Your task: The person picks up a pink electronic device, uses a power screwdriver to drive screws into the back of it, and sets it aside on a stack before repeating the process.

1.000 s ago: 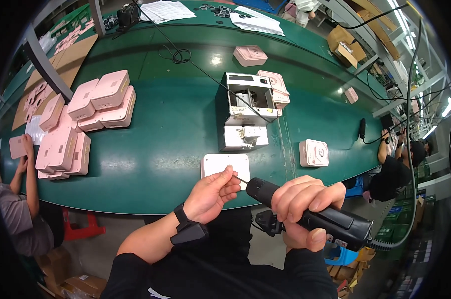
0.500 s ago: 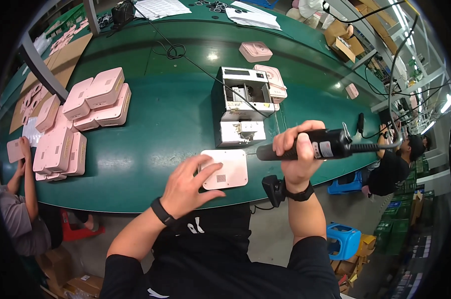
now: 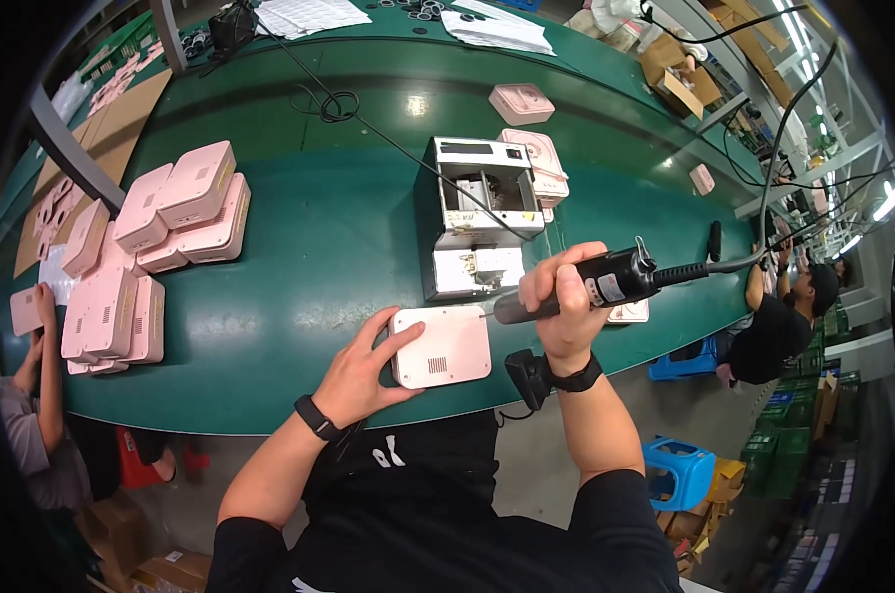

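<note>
A flat pink plastic case [image 3: 457,346] with a vent grille and corner holes lies on the green bench in front of me. My left hand [image 3: 354,371] grips its left side, with fingers along the top edge and face and the thumb at the lower edge. Wrapped in my right hand [image 3: 569,314] is a black corded electric screwdriver [image 3: 620,278], held sideways. Its thin bit points left and reaches the case's upper right corner; whether it sits in the hole I cannot tell. Just behind the case stands a screw feeder [image 3: 479,265] with an open top.
Stacked pink cases [image 3: 186,203] stand at the left, near another person's arms [image 3: 44,336]. More pink parts [image 3: 536,158] lie beside and behind the feeder, and one pink piece [image 3: 628,312] shows past my right hand. A black cable [image 3: 398,143] crosses the bench. A blue stool [image 3: 680,474] is at lower right.
My right hand has brought the screwdriver left and tilted it, its bit now at the case's corner. My left hand has closed on the case's left side. A pink piece has come into view behind the right hand.
</note>
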